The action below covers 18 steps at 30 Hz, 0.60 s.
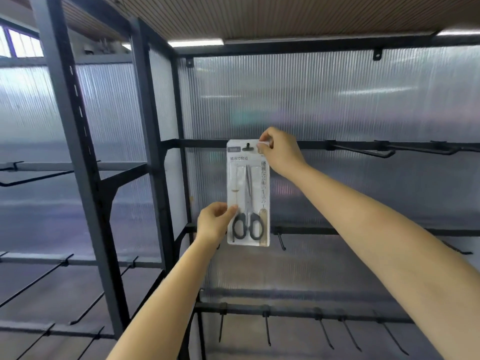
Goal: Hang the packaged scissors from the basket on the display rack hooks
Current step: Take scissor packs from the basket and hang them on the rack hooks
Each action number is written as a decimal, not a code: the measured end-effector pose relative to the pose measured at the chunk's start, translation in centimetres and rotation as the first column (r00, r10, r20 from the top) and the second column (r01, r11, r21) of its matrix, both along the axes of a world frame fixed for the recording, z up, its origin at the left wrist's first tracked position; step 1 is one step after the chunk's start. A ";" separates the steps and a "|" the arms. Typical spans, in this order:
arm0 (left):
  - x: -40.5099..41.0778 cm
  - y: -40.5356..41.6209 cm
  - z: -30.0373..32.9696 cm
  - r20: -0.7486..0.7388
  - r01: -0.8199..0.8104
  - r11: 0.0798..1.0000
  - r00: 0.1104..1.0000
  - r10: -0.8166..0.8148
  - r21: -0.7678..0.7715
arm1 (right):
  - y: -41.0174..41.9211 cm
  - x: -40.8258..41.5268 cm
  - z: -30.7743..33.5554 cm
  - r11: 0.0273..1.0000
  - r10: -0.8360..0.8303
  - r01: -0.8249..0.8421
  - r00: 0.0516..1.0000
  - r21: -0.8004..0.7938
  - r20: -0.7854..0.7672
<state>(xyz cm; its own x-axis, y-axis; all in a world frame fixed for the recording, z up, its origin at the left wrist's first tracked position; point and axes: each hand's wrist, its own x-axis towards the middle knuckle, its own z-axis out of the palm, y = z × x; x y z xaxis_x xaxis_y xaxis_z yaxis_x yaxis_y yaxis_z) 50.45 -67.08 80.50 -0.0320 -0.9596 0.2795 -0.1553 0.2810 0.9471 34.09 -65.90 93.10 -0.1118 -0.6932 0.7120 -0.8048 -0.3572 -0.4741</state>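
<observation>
A packaged pair of scissors point(248, 193) with black handles, in a white blister card, is held upright against the top crossbar point(197, 143) of the display rack. A dark hook tip shows through the card's hang hole point(248, 146). My right hand point(281, 152) pinches the card's top right corner. My left hand point(214, 224) pinches the card's left edge near the handles. The basket is out of view.
Black hooks point(363, 152) stick out from the same crossbar to the right. More hooks point(281, 241) hang on the lower bars, and several point(267, 328) line the bottom bar. A black upright post point(153, 141) stands left, with another rack bay beyond it. Translucent ribbed panels back the rack.
</observation>
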 end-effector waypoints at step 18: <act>-1.8 -1.0 1.3 0.291 -0.287 0.957 0.913 0.286 -0.039 | 1.1 -0.3 -0.8 0.971 -0.237 0.214 0.868 -0.103 -0.437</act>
<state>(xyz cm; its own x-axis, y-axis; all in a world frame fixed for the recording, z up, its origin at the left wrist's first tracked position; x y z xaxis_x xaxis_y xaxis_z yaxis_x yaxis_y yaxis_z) 48.62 -68.13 81.80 0.1657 -0.9410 0.2950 -0.4969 0.1787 0.8492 33.79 -64.80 92.31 0.0746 -0.6498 0.7564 -0.9874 -0.1542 -0.0351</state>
